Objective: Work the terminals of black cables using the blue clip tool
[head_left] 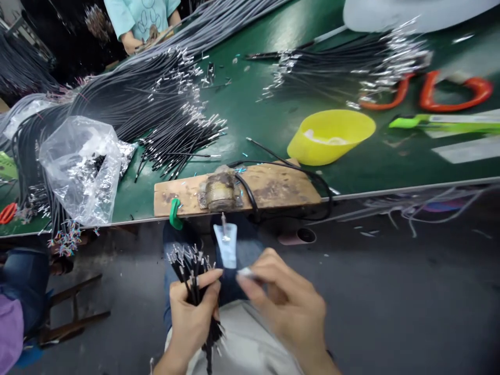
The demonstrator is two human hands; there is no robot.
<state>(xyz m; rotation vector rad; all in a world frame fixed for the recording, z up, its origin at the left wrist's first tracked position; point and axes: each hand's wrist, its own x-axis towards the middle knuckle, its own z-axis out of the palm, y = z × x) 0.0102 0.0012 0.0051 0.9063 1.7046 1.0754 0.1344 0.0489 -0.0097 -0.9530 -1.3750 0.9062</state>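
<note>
My left hand (195, 307) is closed round a bundle of thin black cables (191, 268) whose stripped, silvery ends point up. More of the bundle hangs below that hand. Close by on the right, my right hand (283, 302) pinches a small whitish piece (246, 272) between thumb and finger; it is blurred and I cannot make out its kind. Just beyond both hands, a small motor (221, 191) sits on a wooden board (273, 185) at the table edge. Its thin metal shaft (223, 221) points toward me, over a light blue strip (227, 247).
Cut black cables (179, 135) lie in a large heap at left, beside a clear plastic bag (82, 166). A yellow cup (332, 136), orange-handled scissors (455, 94) and another cable bundle (336, 65) lie right. A green clamp (175, 213) grips the board. A co-worker (142, 23) sits across the table.
</note>
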